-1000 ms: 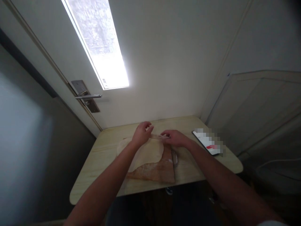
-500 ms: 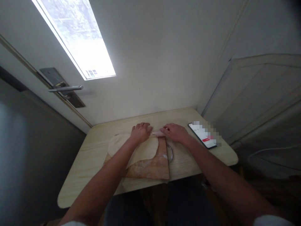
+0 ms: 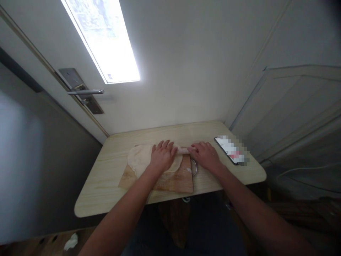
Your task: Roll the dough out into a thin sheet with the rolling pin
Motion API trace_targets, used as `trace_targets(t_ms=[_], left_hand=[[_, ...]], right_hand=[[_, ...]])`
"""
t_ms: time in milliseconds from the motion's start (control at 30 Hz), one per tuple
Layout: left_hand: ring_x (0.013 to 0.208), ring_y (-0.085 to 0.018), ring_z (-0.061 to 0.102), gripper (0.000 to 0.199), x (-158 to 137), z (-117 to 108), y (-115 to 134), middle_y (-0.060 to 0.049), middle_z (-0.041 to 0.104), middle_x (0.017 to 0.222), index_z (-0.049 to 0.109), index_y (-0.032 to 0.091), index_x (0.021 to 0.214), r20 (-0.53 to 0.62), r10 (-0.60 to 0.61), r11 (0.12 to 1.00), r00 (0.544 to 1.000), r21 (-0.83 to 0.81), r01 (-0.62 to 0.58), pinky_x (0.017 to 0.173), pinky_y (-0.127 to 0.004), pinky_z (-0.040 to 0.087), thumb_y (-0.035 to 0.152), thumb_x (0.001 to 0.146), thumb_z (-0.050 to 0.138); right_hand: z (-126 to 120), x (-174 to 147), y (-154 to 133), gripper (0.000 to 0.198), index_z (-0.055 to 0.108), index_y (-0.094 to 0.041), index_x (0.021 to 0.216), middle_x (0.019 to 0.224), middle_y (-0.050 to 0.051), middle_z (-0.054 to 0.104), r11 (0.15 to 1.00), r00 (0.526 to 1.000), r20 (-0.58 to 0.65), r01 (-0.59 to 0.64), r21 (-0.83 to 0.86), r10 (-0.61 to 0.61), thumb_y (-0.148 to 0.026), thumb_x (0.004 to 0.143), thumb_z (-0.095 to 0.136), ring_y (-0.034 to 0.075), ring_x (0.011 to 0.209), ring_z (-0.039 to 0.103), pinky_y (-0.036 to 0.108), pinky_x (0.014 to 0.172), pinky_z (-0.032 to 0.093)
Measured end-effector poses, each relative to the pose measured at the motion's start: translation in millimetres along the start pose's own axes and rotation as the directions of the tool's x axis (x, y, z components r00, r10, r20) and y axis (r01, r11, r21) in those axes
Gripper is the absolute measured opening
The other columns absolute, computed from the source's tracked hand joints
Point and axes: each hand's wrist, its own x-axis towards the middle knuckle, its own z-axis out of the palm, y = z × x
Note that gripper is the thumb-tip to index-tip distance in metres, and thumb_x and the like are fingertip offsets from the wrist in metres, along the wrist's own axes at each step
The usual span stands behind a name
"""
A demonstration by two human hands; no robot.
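A pale, flattened sheet of dough lies over much of a wooden cutting board, which has flour marks near its right side. Across the dough's far part rests a pale rolling pin, seen only between my hands. My left hand lies over the pin's left part with fingers bent forward, hiding that end. My right hand is wrapped around the pin's right end, just beyond the board's edge. A metal ring handle sticks out from the board's right side.
The light wood table stands against a white door with a lever handle. A phone with a lit screen lies on the right of the table. Crumpled white paper or cloth is on the floor at lower left.
Both hands and the rolling pin have come slightly toward me from the dough's far edge, onto the dough. The camera view has shifted a little. The phone stays in place.
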Motion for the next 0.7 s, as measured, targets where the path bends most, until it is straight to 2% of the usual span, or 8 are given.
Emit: trace_targets(t_ms=[133, 400, 567, 700], left_hand=[[0.142, -0.03, 0.045, 0.054, -22, 2, 7, -0.009, 0.055, 0.151, 0.051, 0.022, 0.146, -0.045, -0.012, 0.999, 0.999, -0.035, 0.01, 0.115, -0.061, 0.035, 0.048, 0.107, 0.024], [0.14, -0.029, 0.048, 0.049, -69, -3, 22, -0.011, 0.056, 0.149, 0.05, 0.022, 0.145, -0.09, -0.012, 0.992, 0.996, -0.123, 0.001, 0.118, -0.058, 0.034, 0.047, 0.104, 0.04], [0.141, -0.028, 0.047, 0.052, -81, 0, 13, -0.01, 0.054, 0.152, 0.05, 0.024, 0.143, -0.094, -0.049, 0.968, 0.994, -0.252, 0.024, 0.121, -0.058, 0.028, 0.051, 0.099, 0.052], [0.143, -0.026, 0.045, 0.056, -81, 2, -8, -0.013, 0.05, 0.154, 0.043, 0.022, 0.148, -0.147, -0.16, 0.905, 0.976, -0.416, 0.086, 0.121, -0.052, 0.032, 0.051, 0.1, 0.048]], right_hand=[[7, -18, 0, 0.044, 0.067, -0.024, 0.124, 0.122, 0.01, 0.067, 0.998, 0.996, -0.087, -0.008, 0.064, 0.013, -0.055, 0.101, 0.045, 0.028, 0.111, 0.058, 0.04, 0.093, 0.045], [10, -52, 5, 0.04, 0.065, -0.025, 0.123, 0.121, 0.01, 0.063, 0.974, 0.982, -0.186, 0.069, 0.216, -0.028, -0.049, 0.092, 0.063, 0.028, 0.111, 0.058, 0.043, 0.096, 0.048], [3, -55, 8, 0.028, 0.067, -0.022, 0.114, 0.109, 0.008, 0.064, 0.961, 0.993, -0.098, 0.088, 0.263, -0.065, -0.03, 0.088, 0.064, 0.026, 0.107, 0.059, 0.04, 0.097, 0.047], [-2, -63, 1, 0.029, 0.066, -0.021, 0.114, 0.108, 0.008, 0.066, 0.962, 0.998, 0.038, 0.047, 0.268, -0.059, -0.027, 0.087, 0.061, 0.025, 0.105, 0.06, 0.039, 0.097, 0.047]])
